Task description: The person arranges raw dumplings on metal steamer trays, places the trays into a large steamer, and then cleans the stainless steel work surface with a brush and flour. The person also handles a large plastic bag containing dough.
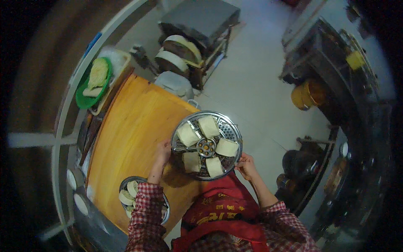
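A round metal steamer tray (230,128) with a perforated base is held up by its rim in both hands, over the table's edge and in front of my red apron. My left hand (163,153) grips the left rim, while my right hand (246,165) has hold of the lower right side. Several blocky pale dough buns (209,126) are spaced in a ring around the tray's round centre. Behind my left forearm, a second metal tray (167,206) rests on the table with more dough pieces (126,199); the sleeve hides part of it.
The wooden work table (135,116) spreads to my left. Beyond its far edge is a green basket (82,97) holding a pale mass. Pale round hoops (171,60) stand by a grey-topped cabinet (201,19). A yellow bucket (299,96) stands at right near dark equipment.
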Action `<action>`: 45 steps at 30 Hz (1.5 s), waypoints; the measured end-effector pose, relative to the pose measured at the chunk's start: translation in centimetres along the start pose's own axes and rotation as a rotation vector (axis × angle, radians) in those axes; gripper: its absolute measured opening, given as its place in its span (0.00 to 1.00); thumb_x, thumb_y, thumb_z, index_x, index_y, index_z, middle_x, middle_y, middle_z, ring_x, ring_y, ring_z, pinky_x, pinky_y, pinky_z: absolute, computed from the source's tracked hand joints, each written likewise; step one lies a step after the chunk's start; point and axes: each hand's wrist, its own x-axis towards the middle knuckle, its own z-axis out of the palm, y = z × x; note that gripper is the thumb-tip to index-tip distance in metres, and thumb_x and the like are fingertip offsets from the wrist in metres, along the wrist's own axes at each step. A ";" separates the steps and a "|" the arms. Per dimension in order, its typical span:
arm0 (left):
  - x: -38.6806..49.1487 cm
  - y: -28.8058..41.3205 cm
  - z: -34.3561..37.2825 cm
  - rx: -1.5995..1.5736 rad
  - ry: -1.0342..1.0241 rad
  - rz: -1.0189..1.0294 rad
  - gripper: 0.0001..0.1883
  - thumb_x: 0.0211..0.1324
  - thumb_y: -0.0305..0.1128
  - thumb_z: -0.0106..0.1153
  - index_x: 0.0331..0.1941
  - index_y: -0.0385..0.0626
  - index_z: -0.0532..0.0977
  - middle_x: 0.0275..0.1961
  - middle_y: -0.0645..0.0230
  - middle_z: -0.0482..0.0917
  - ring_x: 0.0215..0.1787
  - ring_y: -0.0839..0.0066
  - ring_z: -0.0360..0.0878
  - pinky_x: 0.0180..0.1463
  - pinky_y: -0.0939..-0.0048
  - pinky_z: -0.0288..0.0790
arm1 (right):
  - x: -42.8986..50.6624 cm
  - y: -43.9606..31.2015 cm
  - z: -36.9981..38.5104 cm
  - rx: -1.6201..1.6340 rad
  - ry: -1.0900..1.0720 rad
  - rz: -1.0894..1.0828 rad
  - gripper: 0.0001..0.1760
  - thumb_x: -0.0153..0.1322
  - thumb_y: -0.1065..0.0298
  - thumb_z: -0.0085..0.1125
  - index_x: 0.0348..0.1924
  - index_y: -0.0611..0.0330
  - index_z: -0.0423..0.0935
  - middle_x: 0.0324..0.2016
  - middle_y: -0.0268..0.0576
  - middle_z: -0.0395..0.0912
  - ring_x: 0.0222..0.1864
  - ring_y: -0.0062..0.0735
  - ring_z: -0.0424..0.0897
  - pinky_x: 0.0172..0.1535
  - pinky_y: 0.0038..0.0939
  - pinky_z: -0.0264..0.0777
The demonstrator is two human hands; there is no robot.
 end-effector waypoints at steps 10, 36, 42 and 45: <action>-4.3 6.0 4.1 0.054 -0.429 0.270 0.13 0.56 0.26 0.50 0.41 0.35 0.81 0.35 0.52 0.85 0.38 0.66 0.83 0.44 0.64 0.74 | -14.1 5.6 0.1 0.167 0.502 -0.066 0.27 0.59 0.85 0.54 0.52 0.59 0.71 0.44 0.41 0.78 0.39 0.33 0.82 0.36 0.30 0.82; -21.0 5.6 13.5 0.464 -1.394 0.260 0.10 0.56 0.20 0.48 0.37 0.33 0.79 0.33 0.63 0.83 0.32 0.78 0.77 0.38 0.72 0.72 | -39.9 32.2 11.1 0.668 1.008 -0.768 0.41 0.58 0.41 0.72 0.52 0.65 0.73 0.46 0.41 0.77 0.46 0.34 0.78 0.47 0.37 0.74; -18.0 12.2 12.2 0.433 -1.304 0.381 0.10 0.54 0.21 0.49 0.37 0.34 0.78 0.32 0.65 0.82 0.35 0.77 0.78 0.38 0.73 0.72 | -39.1 21.9 12.5 0.590 1.029 -0.550 0.26 0.62 0.63 0.66 0.51 0.65 0.77 0.44 0.42 0.79 0.45 0.32 0.79 0.47 0.33 0.74; -15.7 17.2 12.2 0.308 -1.202 0.350 0.08 0.53 0.20 0.48 0.34 0.34 0.76 0.29 0.65 0.81 0.32 0.76 0.79 0.36 0.73 0.72 | -36.5 16.0 12.2 0.663 1.010 -0.510 0.25 0.61 0.81 0.58 0.52 0.64 0.76 0.44 0.40 0.79 0.44 0.31 0.79 0.45 0.31 0.74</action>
